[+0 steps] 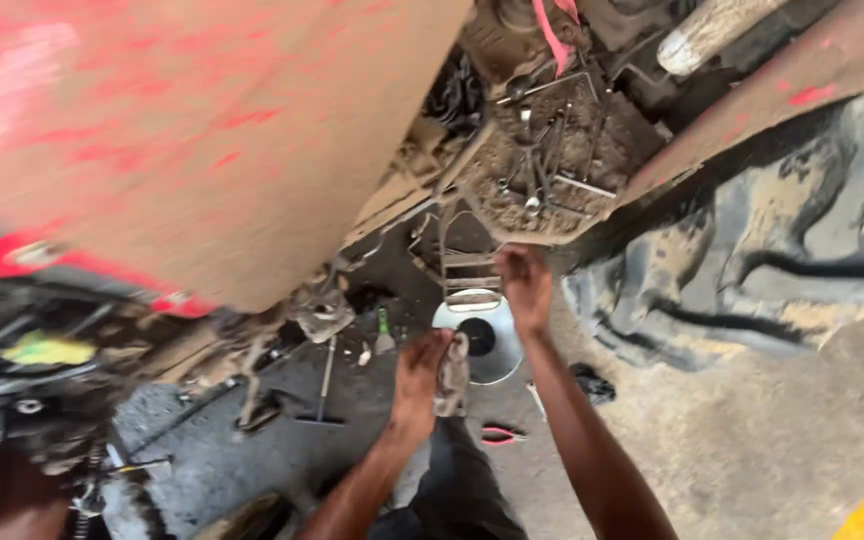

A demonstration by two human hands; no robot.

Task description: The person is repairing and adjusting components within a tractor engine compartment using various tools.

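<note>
My left hand point(419, 372) is closed around a dirty grey rag point(451, 375), held low in front of me above the ground. My right hand point(524, 283) reaches up and forward, its fingers curled on the lower edge of a mud-caked tractor platform point(512, 215) where several loose metal tools and rods point(552, 150) lie in the dirt. A metal step ladder point(470, 270) hangs from the platform just left of that hand. Below the step lies a round shiny metal disc point(497, 350) with a dark centre hole.
A faded red tractor hood point(192, 130) fills the upper left. A large muddy rear tyre point(752, 270) stands at right. Red-handled pliers point(500, 434), a long T-handle wrench point(324, 385) and a green-handled tool point(383, 330) lie on the oily concrete floor point(772, 440). Engine parts point(42, 380) crowd the lower left.
</note>
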